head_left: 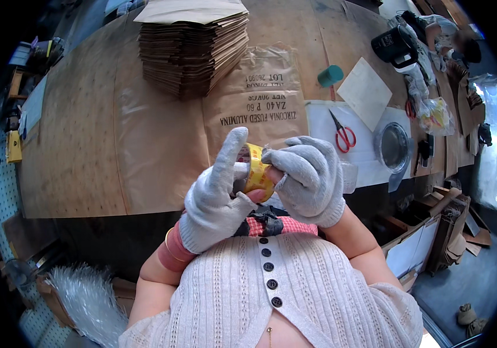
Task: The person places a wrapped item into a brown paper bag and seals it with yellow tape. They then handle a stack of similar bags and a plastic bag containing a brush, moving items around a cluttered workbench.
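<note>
A roll of yellow printed tape is held up in front of my chest, over the table's near edge. My left hand, in a white knitted glove with bare thumb tip, grips the roll with the thumb outside and fingers inside its ring. The left index finger points upward, off the tape. My right hand, gloved alike, has its fingers curled and pinches the roll's right edge with thumb and fingertips. Behind the hands lies a flat brown paper sack with dark print.
A tall stack of folded brown sacks stands on the wooden table. To the right lie red-handled scissors, a teal cylinder, a pale square sheet and a round clear container. Beyond are a black mug and another person.
</note>
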A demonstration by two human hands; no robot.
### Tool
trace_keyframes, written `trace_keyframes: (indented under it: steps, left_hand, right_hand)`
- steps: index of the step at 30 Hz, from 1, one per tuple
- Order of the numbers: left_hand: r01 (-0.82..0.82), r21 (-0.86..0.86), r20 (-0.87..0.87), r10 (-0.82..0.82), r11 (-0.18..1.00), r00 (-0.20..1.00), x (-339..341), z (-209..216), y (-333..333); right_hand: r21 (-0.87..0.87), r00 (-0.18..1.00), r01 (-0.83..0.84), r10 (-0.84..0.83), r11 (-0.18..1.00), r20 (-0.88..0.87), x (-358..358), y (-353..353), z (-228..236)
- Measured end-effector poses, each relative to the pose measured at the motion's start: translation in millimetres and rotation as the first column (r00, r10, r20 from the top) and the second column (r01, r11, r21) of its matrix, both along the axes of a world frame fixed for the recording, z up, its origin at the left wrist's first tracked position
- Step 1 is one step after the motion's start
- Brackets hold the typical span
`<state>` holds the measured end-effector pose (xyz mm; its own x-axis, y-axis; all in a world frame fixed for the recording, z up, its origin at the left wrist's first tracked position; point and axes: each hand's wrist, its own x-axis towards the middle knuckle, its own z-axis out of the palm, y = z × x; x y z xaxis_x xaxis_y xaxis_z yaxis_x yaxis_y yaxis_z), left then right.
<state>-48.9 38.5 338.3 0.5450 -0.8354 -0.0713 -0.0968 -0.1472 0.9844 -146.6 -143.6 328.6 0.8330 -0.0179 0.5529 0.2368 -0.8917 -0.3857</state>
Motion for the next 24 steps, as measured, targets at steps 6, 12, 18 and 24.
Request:
trace_keyframes:
  steps: [6,12,18,24]
  left_hand:
    - [0.011,0.029,0.056,-0.012,1.000,0.998,-5.2,-9.0,4.3]
    - [0.011,0.002,0.193,-0.011,1.000,0.981,-5.6,-8.0,6.1]
    - [0.024,-0.048,0.224,-0.012,0.999,0.974,-4.1,-6.6,7.8]
    - [-0.050,-0.138,0.255,0.084,0.989,0.963,-10.3,-16.3,7.2]
  right_hand:
    - [0.075,1.000,-0.026,0.026,0.997,0.002,1.7,-0.2,7.7]
    - [0.181,0.992,-0.057,0.075,0.982,-0.099,-1.8,-3.3,13.3]
    - [0.051,1.000,-0.005,0.006,0.999,-0.004,-4.2,3.2,12.6]
    - [0.048,0.999,0.035,-0.034,0.998,-0.031,-4.3,3.8,23.4]
